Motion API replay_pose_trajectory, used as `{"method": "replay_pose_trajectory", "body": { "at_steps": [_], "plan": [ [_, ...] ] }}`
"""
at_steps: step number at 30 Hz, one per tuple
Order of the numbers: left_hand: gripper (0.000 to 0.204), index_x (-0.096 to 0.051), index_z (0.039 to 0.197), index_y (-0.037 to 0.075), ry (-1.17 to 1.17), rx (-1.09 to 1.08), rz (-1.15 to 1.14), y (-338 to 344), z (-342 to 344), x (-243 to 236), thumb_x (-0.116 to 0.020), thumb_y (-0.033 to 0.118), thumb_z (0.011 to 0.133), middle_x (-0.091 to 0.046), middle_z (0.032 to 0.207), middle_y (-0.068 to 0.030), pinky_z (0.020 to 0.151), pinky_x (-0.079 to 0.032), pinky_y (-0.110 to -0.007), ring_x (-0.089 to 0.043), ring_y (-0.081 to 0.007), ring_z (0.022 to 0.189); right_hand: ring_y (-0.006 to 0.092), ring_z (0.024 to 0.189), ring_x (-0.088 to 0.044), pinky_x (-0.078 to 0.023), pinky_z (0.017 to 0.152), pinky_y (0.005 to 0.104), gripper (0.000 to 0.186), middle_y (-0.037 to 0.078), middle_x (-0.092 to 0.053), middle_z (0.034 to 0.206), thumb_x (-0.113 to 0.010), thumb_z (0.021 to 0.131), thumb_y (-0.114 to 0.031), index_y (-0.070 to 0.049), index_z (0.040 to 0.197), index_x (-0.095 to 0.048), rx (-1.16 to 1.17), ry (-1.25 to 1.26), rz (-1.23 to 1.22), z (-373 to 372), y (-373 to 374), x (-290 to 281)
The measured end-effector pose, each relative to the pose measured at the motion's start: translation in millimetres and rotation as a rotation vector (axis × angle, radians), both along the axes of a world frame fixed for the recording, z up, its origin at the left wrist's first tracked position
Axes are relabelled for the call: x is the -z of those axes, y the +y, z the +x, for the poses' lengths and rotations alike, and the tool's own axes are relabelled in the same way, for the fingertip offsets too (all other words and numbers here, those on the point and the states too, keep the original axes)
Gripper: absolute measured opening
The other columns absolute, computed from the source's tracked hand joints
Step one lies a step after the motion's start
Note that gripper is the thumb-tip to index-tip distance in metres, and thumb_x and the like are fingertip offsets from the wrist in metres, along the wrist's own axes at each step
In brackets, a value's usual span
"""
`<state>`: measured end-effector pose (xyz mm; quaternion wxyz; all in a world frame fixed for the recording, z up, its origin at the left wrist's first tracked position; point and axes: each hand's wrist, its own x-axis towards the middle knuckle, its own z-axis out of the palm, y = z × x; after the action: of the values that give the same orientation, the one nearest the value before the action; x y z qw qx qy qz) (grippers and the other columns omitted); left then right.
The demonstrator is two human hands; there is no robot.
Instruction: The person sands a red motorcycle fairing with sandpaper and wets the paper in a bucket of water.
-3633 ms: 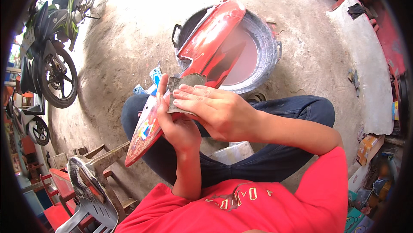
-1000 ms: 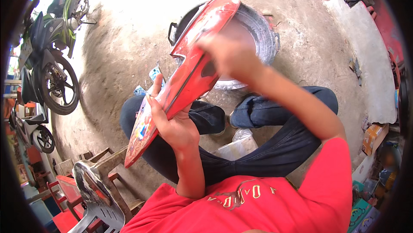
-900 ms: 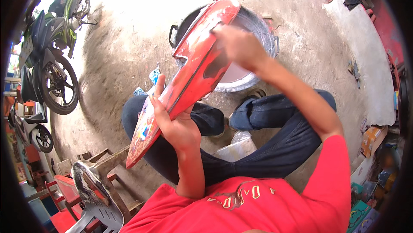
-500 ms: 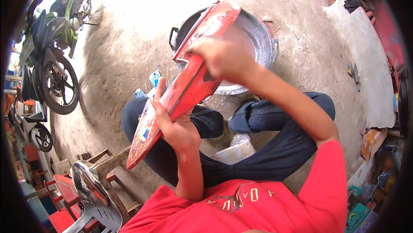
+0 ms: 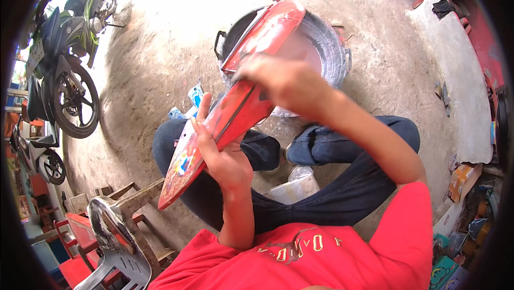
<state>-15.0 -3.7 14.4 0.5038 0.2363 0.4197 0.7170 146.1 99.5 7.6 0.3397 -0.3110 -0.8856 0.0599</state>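
Note:
A long red motorcycle body panel (image 5: 225,120) slants over my left knee, its pointed end low and its broad end above a metal basin (image 5: 338,57). Paint is worn on the panel, with white, blue and yellow patches near the point. My left hand (image 5: 227,161) supports it from beneath, thumb and fingers along its edges. Across its middle lies my right hand (image 5: 292,84), fingers bent and pressed to the surface, blurred by motion. Something small and greyish shows at those fingertips, too unclear to name. Cloudy liquid stands in the basin.
Motorcycles (image 5: 67,92) are parked at the left. A worn grey plastic chair (image 5: 126,252) stands near a wooden frame at the lower left. A clear plastic bag (image 5: 301,183) lies between my legs. Blue-and-white pieces (image 5: 195,96) rest by my left knee; a cardboard box (image 5: 461,180) sits right.
My right hand has shifted slightly right and down along the panel. The left hand keeps its hold, and the panel stays at nearly the same slant.

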Motion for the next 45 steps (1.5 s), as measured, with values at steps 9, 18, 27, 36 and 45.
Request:
{"method": "replay_pose_trajectory", "body": {
  "at_steps": [9,18,27,36,45],
  "plan": [
    [0.065,-0.039,0.148,-0.007,-0.029,-0.013,0.013,1.9,-4.0,5.4,-0.032,0.046,0.113,-0.060,0.136,-0.0287,0.098,-0.060,-0.046,-0.066,-0.0353,0.124,0.0257,0.119,-0.070,-0.056,0.105,0.0420,0.033,0.011,-0.073,0.123,-0.061,0.090,-0.011,-0.008,0.122,-0.071,-0.053,0.109,0.091,-27.7,-50.8,2.0],
    [0.070,-0.039,0.149,-0.007,-0.071,-0.072,-0.004,3.8,-2.2,9.7,-0.033,0.051,0.112,-0.063,0.130,-0.0259,0.091,-0.062,-0.042,-0.069,-0.0320,0.119,0.0327,0.122,-0.069,-0.057,0.103,0.0426,0.037,0.015,-0.071,0.132,-0.062,0.090,-0.008,-0.006,0.127,-0.069,-0.046,0.090,0.037,-29.6,-47.5,-0.9],
    [0.074,-0.034,0.151,-0.006,-0.045,-0.053,0.003,4.5,3.3,1.3,-0.033,0.056,0.111,-0.062,0.132,-0.0283,0.094,-0.062,-0.043,-0.069,-0.0326,0.119,0.0298,0.119,-0.069,-0.057,0.098,0.0391,0.036,0.016,-0.071,0.126,-0.059,0.093,-0.006,-0.006,0.128,-0.068,0.338,0.038,-0.072,18.5,34.5,47.4],
    [0.073,-0.035,0.151,-0.006,-0.017,-0.031,0.001,4.0,1.2,3.3,-0.034,0.055,0.111,-0.062,0.130,-0.0279,0.093,-0.063,-0.043,-0.069,-0.0337,0.117,0.0350,0.109,-0.070,-0.056,0.096,0.0398,0.036,0.019,-0.071,0.124,-0.060,0.093,-0.006,-0.005,0.128,-0.067,0.305,0.071,-0.112,30.3,50.3,41.2],
    [0.074,-0.034,0.152,-0.007,0.003,-0.017,0.004,0.9,-3.3,4.5,-0.034,0.055,0.111,-0.062,0.132,-0.0282,0.095,-0.061,-0.043,-0.067,-0.0327,0.122,0.0265,0.114,-0.073,-0.059,0.098,0.0402,0.029,0.012,-0.075,0.117,-0.060,0.092,-0.013,-0.006,0.118,-0.071,-0.011,0.114,0.191,-12.9,-6.8,22.8]
  ]
}}
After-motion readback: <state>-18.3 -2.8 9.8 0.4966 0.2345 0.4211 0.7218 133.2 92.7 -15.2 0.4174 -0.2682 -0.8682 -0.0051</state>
